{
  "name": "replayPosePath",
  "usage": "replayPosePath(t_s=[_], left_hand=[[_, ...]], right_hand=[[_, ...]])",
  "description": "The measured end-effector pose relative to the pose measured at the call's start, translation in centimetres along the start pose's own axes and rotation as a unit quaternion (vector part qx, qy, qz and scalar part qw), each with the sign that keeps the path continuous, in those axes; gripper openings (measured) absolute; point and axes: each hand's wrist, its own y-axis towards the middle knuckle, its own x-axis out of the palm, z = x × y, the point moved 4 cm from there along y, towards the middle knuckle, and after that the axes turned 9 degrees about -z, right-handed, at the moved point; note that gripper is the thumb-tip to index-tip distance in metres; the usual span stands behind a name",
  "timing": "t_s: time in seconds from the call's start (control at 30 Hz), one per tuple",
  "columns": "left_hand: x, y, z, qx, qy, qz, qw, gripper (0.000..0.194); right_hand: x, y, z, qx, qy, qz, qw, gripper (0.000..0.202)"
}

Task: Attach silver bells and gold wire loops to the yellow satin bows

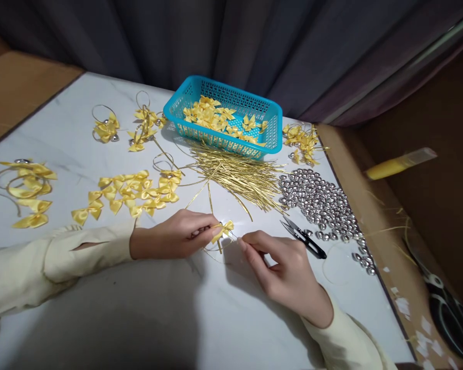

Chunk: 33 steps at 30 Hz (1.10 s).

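Between finger and thumb, my left hand (183,234) pinches a small yellow ribbon bow (227,227), with thin gold ties sticking out below it. Just to its right, my right hand (281,264) is closed in a pinch at the end of something thin, like a needle or thread, that runs to the bow; its exact kind is too fine to make out. A pile of gold twist ties (239,177) lies beyond my hands. Black thread snips (304,237) rest on the table past my right hand, beside many silver bells (320,200).
A turquoise basket (224,137) holding yellow bows stands at the back. Loose bows (131,192) lie left of centre, and bows with gold loops (27,180) are farther left. On the brown surface at right are large scissors (447,313), paper scraps and a yellow tube (399,164).
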Motion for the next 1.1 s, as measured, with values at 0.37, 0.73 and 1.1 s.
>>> replayPosePath(t_s=[0.37,0.73,1.1], left_hand=[[-0.1,0.0,0.0,0.001,0.0,0.004,1.0,0.027],[-0.3,0.0,-0.3,-0.03,-0.037,0.019,0.999,0.025],[-0.3,0.0,-0.4,-0.022,-0.077,-0.019,0.997,0.026]], right_hand=[[0.3,-0.1,0.1,0.0,-0.002,0.006,1.0,0.019],[2.0,-0.3,-0.2,-0.044,-0.055,0.072,0.995,0.02],[1.8,0.9,2.3,0.166,0.459,-0.052,0.871,0.024]])
